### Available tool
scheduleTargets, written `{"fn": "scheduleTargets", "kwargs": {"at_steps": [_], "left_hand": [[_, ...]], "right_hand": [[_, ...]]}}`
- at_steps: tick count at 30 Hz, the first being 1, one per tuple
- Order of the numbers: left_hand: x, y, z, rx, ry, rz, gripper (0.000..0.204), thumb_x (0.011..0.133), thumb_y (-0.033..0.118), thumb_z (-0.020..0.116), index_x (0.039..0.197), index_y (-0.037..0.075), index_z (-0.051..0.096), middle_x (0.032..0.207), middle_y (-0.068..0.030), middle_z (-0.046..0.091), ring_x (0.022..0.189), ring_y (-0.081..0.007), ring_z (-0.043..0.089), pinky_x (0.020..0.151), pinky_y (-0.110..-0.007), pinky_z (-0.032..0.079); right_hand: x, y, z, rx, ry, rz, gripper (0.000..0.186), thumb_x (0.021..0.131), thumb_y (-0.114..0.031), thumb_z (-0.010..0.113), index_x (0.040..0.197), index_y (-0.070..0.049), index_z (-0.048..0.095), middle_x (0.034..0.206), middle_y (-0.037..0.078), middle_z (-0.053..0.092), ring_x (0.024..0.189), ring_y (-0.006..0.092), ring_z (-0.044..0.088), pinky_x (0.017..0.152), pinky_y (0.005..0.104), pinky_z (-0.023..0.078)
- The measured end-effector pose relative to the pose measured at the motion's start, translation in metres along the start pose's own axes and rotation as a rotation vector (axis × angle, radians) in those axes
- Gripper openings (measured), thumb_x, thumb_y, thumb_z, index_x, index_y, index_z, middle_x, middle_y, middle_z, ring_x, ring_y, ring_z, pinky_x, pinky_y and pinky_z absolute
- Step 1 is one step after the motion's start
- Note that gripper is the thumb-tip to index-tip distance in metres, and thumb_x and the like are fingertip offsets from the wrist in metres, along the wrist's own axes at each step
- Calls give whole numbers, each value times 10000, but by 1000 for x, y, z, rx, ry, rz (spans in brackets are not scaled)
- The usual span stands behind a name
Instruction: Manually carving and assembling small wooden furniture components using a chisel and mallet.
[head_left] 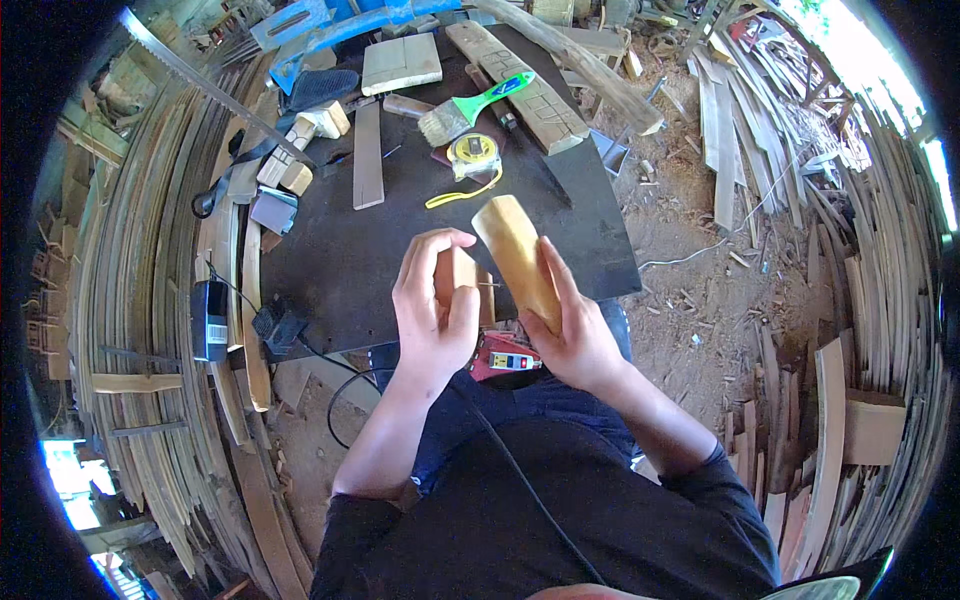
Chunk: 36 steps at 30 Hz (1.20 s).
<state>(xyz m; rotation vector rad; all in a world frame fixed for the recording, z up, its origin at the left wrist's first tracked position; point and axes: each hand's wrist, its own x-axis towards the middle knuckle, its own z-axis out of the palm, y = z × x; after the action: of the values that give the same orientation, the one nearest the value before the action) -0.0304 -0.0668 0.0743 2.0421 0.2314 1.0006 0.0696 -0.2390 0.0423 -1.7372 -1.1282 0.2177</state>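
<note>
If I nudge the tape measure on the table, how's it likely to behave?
The tape measure seems to lie with its round yellow face up, so it would probably slide rather than roll. Its thin yellow strap curves loosely over the dark table, so that part would likely flop and trail along.

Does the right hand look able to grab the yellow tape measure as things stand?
Probably not directly: the right hand is holding a wooden block. The yellow tape measure lies ahead of it, uncovered, so with that hand free the way looks clear.
</note>
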Motion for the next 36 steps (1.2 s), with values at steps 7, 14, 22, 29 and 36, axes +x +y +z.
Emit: {"fn": "scheduleTargets", "kwargs": {"at_steps": [7, 14, 22, 29, 36], "left_hand": [[-9, 5, 11, -234, 77, -225, 351, 765, -38, 456, 1096, -34, 574, 1002, -131, 619, 904, -192, 628, 826, -315, 506], [-12, 1, 3, -214, 44, -176, 445, 747, -89, 359, 1160, -69, 525, 1083, -133, 577, 1028, -179, 580, 973, -308, 446], [-18, -5, 4, -2, 125, -121, 350, 752, -20, 457, 1095, -38, 524, 1031, -168, 549, 925, -279, 584, 862, -359, 480], [-23, -5, -4, -2, 168, -105, 334, 762, -7, 484, 1091, -40, 529, 1030, -170, 575, 929, -284, 606, 854, -361, 489], [-24, -2, -7, 12, 196, -125, 319, 753, -5, 488, 1065, -34, 547, 1001, -159, 594, 895, -287, 619, 839, -367, 504]], "right_hand": [[6, -14, -15, 66, 182, -104, 795, 930, -44, 597, 1548, 90, 115, 1508, 357, 368, 1333, 388, 511, 1032, 394, 457], [-18, -29, -13, -402, 214, -221, 858, 949, -99, 561, 1571, 36, -14, 1492, 417, 300, 1232, 530, 535, 1024, 487, 465], [-6, -41, -16, -162, 102, -117, 806, 932, -23, 588, 1539, 127, 80, 1557, 356, 270, 1398, 431, 416, 1121, 423, 372], [-17, -29, 5, -44, -175, 167, 845, 896, -51, 639, 1550, 82, 120, 1222, 341, 589, 922, 469, 668, 823, 477, 561], [-25, -43, -10, -66, 280, -248, 815, 905, -12, 635, 1486, 205, 107, 1282, 395, 541, 1022, 434, 690, 899, 424, 546]]}}
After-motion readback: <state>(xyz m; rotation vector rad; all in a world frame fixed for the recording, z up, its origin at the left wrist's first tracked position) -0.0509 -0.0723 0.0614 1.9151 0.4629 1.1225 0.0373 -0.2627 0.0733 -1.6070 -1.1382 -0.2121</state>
